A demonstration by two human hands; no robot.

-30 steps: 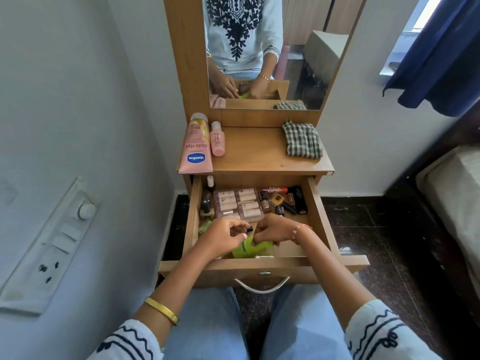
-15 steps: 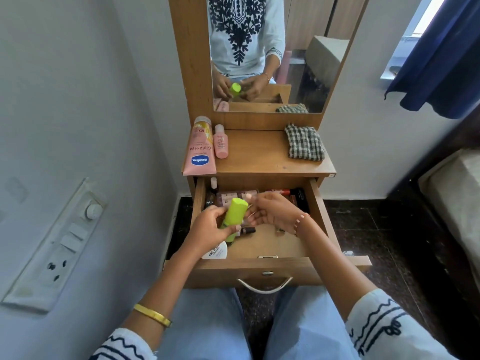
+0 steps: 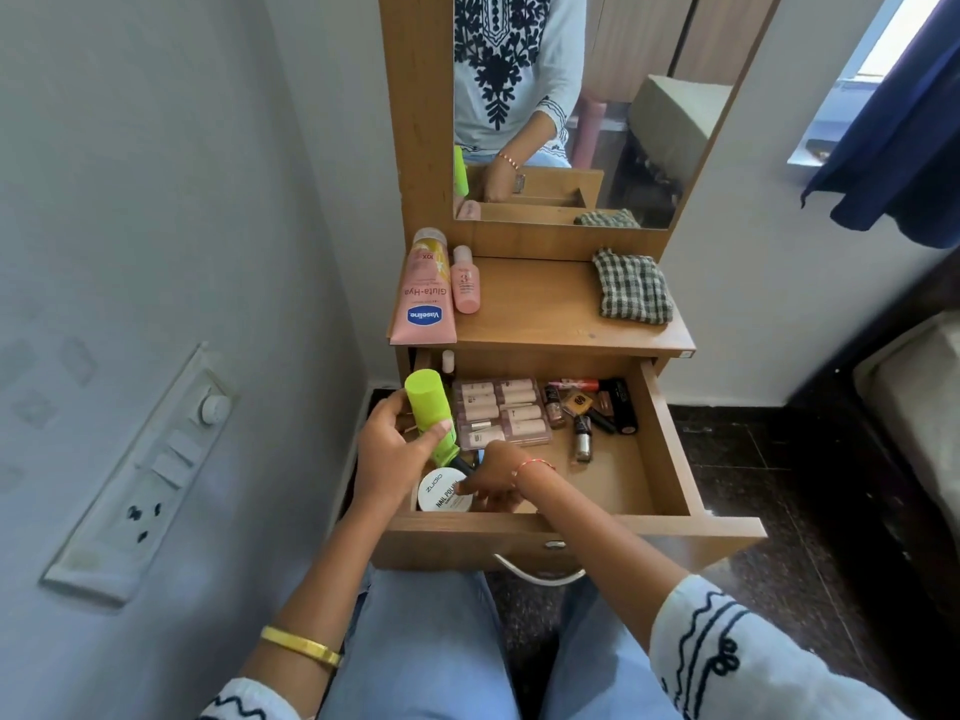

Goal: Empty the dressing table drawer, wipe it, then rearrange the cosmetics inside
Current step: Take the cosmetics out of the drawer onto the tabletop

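The wooden drawer (image 3: 670,454) of the dressing table stands pulled out. My left hand (image 3: 387,454) grips a lime-green tube (image 3: 428,413) upright above the drawer's left side. My right hand (image 3: 493,480) reaches down into the front left corner, fingers curled at a round white nail-polish-remover tub (image 3: 439,493); what they hold is hidden. Further back lie a clear pack of pink lipsticks (image 3: 501,410) and several small bottles and compacts (image 3: 592,407).
On the tabletop lie a pink Vaseline tube (image 3: 423,298), a small pink bottle (image 3: 465,283) and a folded checked cloth (image 3: 631,291). A mirror (image 3: 571,106) rises behind. A wall with a switch panel (image 3: 150,475) is close on the left. A bed edge (image 3: 914,397) is at right.
My left hand has lifted the green tube out of the drawer and moved it left. My right hand let go of it and dropped to the front left corner by the white tub.
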